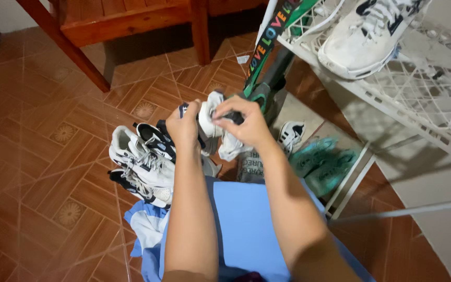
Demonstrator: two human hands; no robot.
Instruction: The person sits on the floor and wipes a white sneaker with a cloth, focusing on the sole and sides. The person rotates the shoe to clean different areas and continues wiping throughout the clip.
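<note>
1. Left hand (182, 125) is closed around the near end of a white sock (211, 122), fingers curled over the cloth and a dark edge showing above the knuckles.
2. Right hand (246, 122) pinches the same sock from the other side, thumb and fingers pressed together on a dark band at its top, so both hands clamp on one bundle held in the air above the floor.
3. Loose white cloth hangs below the right hand; whether it is the same sock's tail or a second sock, I cannot tell.
4. By my reading, the step in hand is bunching or folding the sock between the two hands; a next move would call for one hand to keep its pinch while the other shifts its hold along the cloth.
5. Just below and left of the hands lies a pile of sneakers (142, 164), white and black, laces loose, touching one another on the tiled floor (37, 156).
6. Near the right forearm, a pair of teal shoes (322, 164) sits low by a white rack (418, 99), and a small white shoe (291, 134) lies beside them.
7. On the rack's upper shelf rests one white sneaker (364, 34).
8. Blue cloth (246, 224) covers the lap beneath both arms.
9. Farther off stands a wooden chair leg (63, 44).
</note>
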